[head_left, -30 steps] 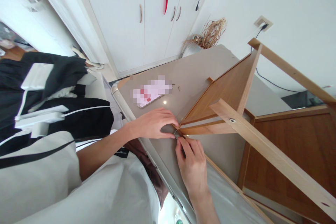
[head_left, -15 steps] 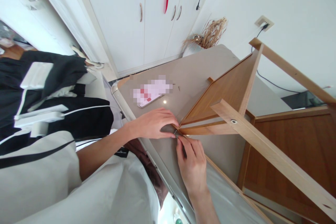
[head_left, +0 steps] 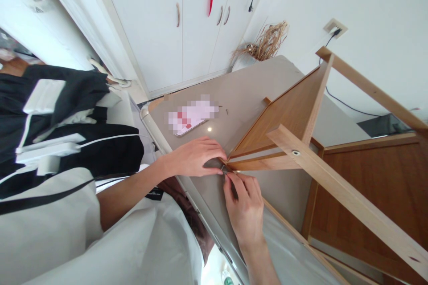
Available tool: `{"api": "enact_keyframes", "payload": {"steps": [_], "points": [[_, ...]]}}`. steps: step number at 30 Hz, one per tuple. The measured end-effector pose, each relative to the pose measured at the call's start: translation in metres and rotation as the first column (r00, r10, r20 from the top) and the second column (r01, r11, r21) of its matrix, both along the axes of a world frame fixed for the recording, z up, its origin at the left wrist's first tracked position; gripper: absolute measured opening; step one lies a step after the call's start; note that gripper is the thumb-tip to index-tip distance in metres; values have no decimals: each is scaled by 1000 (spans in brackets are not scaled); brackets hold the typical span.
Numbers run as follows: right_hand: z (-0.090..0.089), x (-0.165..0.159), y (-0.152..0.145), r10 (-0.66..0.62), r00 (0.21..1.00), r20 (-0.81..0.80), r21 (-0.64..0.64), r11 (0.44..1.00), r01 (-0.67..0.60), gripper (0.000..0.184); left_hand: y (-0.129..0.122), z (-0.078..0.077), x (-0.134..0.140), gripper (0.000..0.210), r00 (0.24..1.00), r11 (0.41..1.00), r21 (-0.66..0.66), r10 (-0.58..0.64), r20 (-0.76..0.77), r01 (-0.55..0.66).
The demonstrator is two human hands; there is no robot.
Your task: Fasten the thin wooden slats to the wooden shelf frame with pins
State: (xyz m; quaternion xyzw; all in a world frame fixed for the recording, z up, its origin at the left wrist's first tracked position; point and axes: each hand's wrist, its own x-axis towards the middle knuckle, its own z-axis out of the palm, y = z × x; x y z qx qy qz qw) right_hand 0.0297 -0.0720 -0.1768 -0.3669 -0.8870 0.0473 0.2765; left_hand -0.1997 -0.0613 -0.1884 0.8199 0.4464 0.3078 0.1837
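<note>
A wooden frame [head_left: 284, 111] with a flat panel stands tilted on the grey-brown table, its narrow lower corner towards me. At that corner my left hand [head_left: 197, 158] is closed, fingertips on the wood's end and thumb below it. My right hand [head_left: 245, 205] is just to the right and nearer me. Its thumb and index finger pinch a small thin metal piece [head_left: 224, 169] at the corner; the fingers hide most of it, and its kind cannot be told. A pale wooden bar [head_left: 341, 191] with a round metal fitting crosses the frame on the right.
A phone [head_left: 190, 118] lies on the table [head_left: 249, 84], with two small screws [head_left: 227, 111] beside it. Another wooden panel [head_left: 371, 191] stands at right. Dark clothes and a white power strip [head_left: 50, 149] are at left. Dried stalks [head_left: 267, 42] stand behind the table.
Both hands stay at the frame's corner with almost the same grip. The whole view has shifted very slightly; nothing else visibly moves.
</note>
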Motion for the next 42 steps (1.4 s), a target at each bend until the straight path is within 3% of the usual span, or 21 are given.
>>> {"api": "enact_keyframes", "payload": {"steps": [5,18,30,42], "points": [[-1,1,-1,-54,999,6,8,998,54,14,-1,0,1,29,1000,1000,10,8,-5,-8],[-2,0,-1,-56,993,104,27,998,53,8,0,1,2,28,1000,1000,-4,9,7,-9],[2,3,-2,31,997,77,1,1000,-32,7,0,1,-1,40,999,1000,-5,-18,30,18],[-6,5,1,59,998,24,-34,998,-58,16,0,0,0,32,1000,1000,-6,-4,5,4]]}}
